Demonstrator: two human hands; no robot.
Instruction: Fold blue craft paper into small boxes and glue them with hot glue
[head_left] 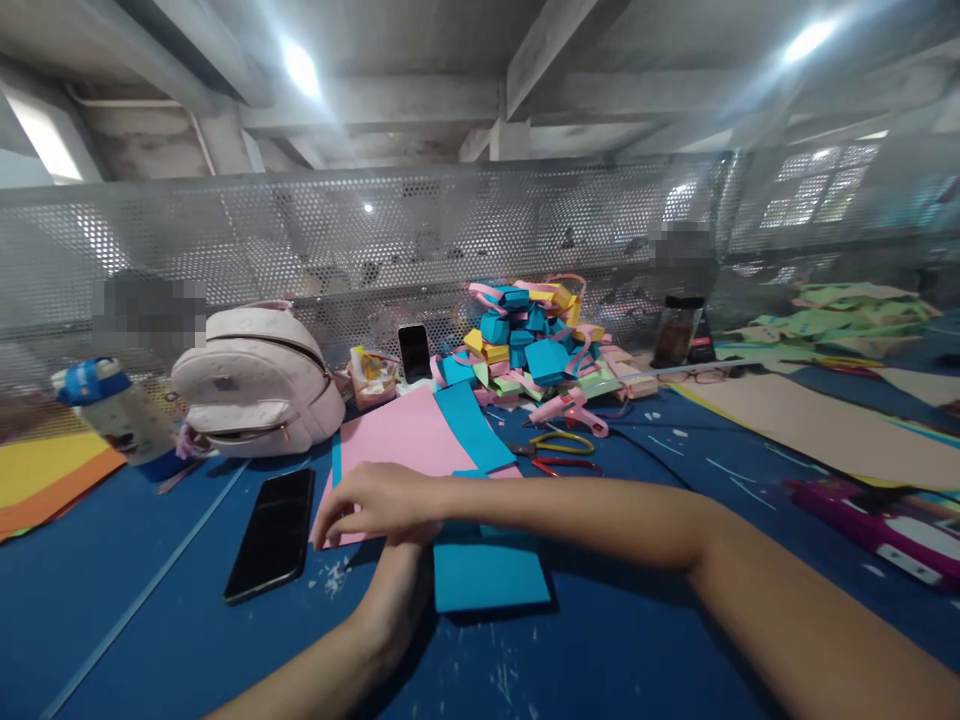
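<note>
My right hand reaches in from the right and crosses over my left wrist. Its fingers are bent downward and apart above the near left corner of a pink paper sheet, with nothing visible in them. My left hand comes from below and passes under the right forearm, which hides its fingers. Beside it lies a folded blue paper piece, partly covered by the right forearm. Another blue paper strip rests on the pink sheet. Just left of my right hand is a black phone lying flat.
Yellow-handled scissors, red-handled scissors and a pink glue gun lie beyond my right forearm. A heap of folded paper pieces, a backpack, a bottle and an upright phone stand along the mesh divider.
</note>
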